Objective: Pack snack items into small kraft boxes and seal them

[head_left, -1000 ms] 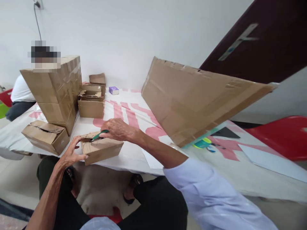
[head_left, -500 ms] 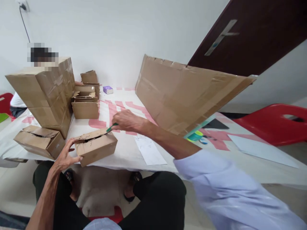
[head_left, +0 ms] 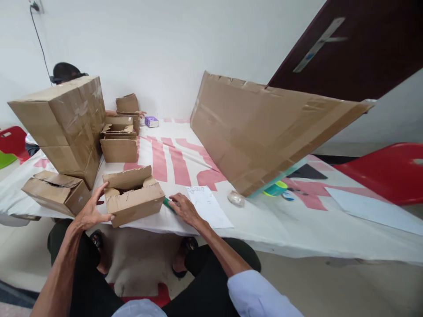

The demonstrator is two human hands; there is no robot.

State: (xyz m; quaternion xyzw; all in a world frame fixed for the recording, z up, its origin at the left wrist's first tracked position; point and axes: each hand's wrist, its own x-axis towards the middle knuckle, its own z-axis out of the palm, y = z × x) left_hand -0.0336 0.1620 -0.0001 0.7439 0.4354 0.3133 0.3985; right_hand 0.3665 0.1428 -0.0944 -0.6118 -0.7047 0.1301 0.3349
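Note:
A small cardboard box [head_left: 137, 206] stands near the table's front edge, its top flaps raised and its inside partly showing. My left hand [head_left: 90, 211] grips its left end, thumb low on the front corner and fingers at the upper edge. My right hand [head_left: 185, 209] is low over the table just right of the box. Under its fingers is a green utility knife [head_left: 169, 204], close to the box's right corner; the blade is not clearly visible. Beside that hand lies a white sheet of paper [head_left: 211, 209] with writing.
Left stands another small box [head_left: 56, 193], before stacked cartons [head_left: 71, 119]. Opened boxes [head_left: 119, 149] and a purple pack [head_left: 151, 122] are farther back, near another person's hand [head_left: 142, 114]. A large cardboard sheet [head_left: 261, 127] leans at right, by a tape roll [head_left: 276, 188].
My right hand has moved down and right from the box's top seam to the table with the knife. The box's flaps have opened upward. My left hand stays on the box.

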